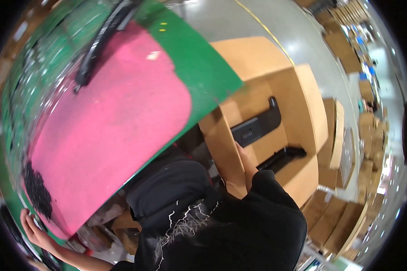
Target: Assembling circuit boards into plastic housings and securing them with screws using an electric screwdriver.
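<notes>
My right hand (244,157) reaches into an open cardboard box (312,106) on the right. Its fingers are at the near-left end of a black L-shaped plastic part (260,126) and seem closed on it, though partly hidden. A second black part (282,156) lies lower in the box, nearer my sleeve. My left hand (34,231) is far off at the lower left, by the edge of the worktable, its fingers apart and holding nothing that I can see. Close to it, on the pink mat (117,108), lies a heap of small black bits (38,192).
The green tabletop (208,67) reaches over the box's left side. Clear plastic wrap (45,58) covers its far left, with a long black wrapped piece (97,49) across the mat. More cartons (332,221) stand to the right. A yellow line (264,27) crosses the grey floor.
</notes>
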Demonstrator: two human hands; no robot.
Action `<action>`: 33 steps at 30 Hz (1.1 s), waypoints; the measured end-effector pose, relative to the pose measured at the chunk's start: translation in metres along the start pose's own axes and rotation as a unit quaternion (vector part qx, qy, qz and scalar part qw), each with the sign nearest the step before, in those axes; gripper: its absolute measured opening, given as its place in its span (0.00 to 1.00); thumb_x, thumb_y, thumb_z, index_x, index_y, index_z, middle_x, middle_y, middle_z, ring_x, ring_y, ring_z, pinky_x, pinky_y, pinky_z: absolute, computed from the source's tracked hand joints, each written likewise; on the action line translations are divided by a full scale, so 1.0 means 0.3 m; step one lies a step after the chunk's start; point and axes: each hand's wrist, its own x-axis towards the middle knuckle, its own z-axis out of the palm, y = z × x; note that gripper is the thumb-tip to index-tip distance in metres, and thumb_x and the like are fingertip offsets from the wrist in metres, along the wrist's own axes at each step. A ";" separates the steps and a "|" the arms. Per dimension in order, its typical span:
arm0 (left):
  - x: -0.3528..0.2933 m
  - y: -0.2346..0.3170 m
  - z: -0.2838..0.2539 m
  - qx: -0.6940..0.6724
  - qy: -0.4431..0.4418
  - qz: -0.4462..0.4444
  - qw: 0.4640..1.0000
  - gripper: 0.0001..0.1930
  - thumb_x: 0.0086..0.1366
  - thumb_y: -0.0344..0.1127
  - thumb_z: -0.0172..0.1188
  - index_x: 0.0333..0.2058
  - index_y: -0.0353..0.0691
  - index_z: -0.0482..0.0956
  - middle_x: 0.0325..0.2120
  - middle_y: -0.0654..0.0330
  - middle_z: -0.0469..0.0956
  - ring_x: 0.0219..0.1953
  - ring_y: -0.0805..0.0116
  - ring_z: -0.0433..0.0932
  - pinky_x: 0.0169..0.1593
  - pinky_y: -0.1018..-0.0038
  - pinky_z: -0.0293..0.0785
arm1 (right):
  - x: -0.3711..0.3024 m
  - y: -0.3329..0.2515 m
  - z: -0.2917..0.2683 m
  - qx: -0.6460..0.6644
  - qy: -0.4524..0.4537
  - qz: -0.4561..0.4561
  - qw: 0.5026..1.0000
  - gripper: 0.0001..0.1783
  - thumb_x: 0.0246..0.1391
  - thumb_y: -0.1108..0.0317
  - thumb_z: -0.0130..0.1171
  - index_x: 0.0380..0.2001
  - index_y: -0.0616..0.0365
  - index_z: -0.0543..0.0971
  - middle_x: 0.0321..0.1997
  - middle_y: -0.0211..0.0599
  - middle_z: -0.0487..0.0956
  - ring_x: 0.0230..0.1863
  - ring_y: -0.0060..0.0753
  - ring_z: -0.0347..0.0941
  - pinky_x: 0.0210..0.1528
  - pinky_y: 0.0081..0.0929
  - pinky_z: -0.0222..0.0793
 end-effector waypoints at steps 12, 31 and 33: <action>0.054 0.403 0.274 0.105 -0.259 0.209 0.937 0.13 0.65 0.28 0.56 0.48 0.32 0.75 0.50 0.54 0.74 0.58 0.59 0.69 0.64 0.65 0.59 | 0.158 -0.195 -0.026 -0.127 -0.161 -0.391 0.898 0.25 0.58 0.62 0.47 0.59 0.47 0.72 0.57 0.35 0.76 0.61 0.39 0.68 0.59 0.41 0.61; -0.119 0.395 0.287 0.298 -0.051 0.225 0.926 0.25 0.58 0.40 0.66 0.54 0.46 0.72 0.61 0.58 0.64 0.66 0.52 0.56 0.66 0.56 0.55 | -0.114 -0.702 -1.287 0.530 0.449 -0.605 0.389 0.30 0.57 0.58 0.65 0.47 0.78 0.69 0.48 0.57 0.76 0.43 0.43 0.75 0.47 0.41 0.75; -0.087 0.442 0.305 0.237 -0.057 0.233 0.941 0.24 0.58 0.38 0.65 0.53 0.45 0.72 0.60 0.58 0.65 0.66 0.52 0.57 0.66 0.55 0.55 | -0.438 -0.778 -1.321 0.503 0.488 -0.648 0.297 0.32 0.56 0.57 0.65 0.48 0.78 0.68 0.48 0.57 0.76 0.42 0.44 0.75 0.46 0.42 0.75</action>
